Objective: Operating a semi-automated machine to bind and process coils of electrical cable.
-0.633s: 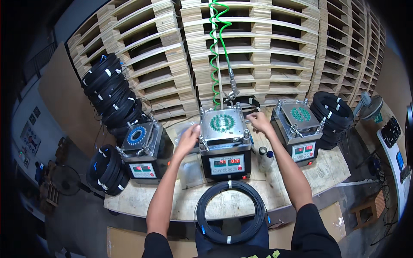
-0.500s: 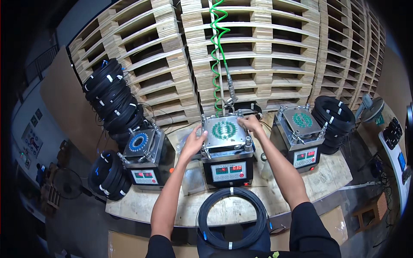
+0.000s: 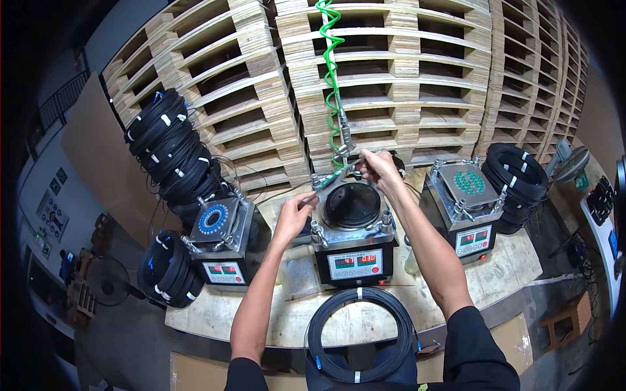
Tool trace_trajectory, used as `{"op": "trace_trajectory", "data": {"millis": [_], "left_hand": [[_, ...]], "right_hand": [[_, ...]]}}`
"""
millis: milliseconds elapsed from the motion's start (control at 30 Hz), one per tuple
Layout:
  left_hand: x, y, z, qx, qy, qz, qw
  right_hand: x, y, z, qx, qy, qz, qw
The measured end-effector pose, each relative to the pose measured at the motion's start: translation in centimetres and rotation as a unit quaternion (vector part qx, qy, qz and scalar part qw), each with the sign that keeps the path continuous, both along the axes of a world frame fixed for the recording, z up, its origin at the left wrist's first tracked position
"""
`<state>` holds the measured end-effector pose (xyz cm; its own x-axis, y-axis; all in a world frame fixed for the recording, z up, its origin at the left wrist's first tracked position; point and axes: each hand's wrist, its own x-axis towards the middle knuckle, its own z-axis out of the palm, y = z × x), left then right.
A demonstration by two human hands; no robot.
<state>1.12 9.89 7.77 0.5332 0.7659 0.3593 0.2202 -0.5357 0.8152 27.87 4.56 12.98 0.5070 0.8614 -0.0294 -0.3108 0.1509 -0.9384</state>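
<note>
Between my two hands a square metal plate with green fittings (image 3: 333, 180) is raised and tilted steeply, so only a narrow strip of it shows. My left hand (image 3: 295, 218) pinches its near left edge, and my right hand (image 3: 378, 168) grips the far right end. Below it is the middle polishing machine (image 3: 319, 264), its round black disc (image 3: 353, 204) uncovered. Clamp posts stand at the machine's corners, and red digits glow on its front panel (image 3: 355, 263). A coil of black cable (image 3: 315, 333) with blue connector ends lies across my lap.
Similar machines stand left (image 3: 218, 225) and right (image 3: 467, 186), each with a plate on top. Black cable coils are stacked at left (image 3: 171, 146) and right (image 3: 515, 186). A green coiled air hose with a metal blow gun (image 3: 345, 133) hangs before wooden pallets (image 3: 385, 85).
The plate has come up off the middle machine and tipped steeply, baring the black disc. My right hand has moved up with it. The view has shifted slightly.
</note>
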Motion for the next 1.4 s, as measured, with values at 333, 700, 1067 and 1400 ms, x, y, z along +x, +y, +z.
{"op": "trace_trajectory", "data": {"millis": [333,700,1067,1400], "left_hand": [[1.6,2.7,-4.6,0.108,-0.016,0.086,0.990],[-0.1,2.2,-3.3,-0.013,-0.012,0.162,0.987],[6.7,-2.2,-2.9,-0.054,-0.193,0.290,0.936],[6.7,-1.0,-3.0,-0.076,-0.134,0.360,0.920]], "right_hand": [[-3.9,3.9,2.9,0.007,-0.123,0.007,0.992],[1.4,2.1,-2.5,-0.034,-0.252,-0.077,0.964],[11.4,9.7,-2.6,-0.043,-0.517,-0.164,0.839],[2.5,-1.0,0.5,0.144,-0.241,-0.069,0.957]]}}
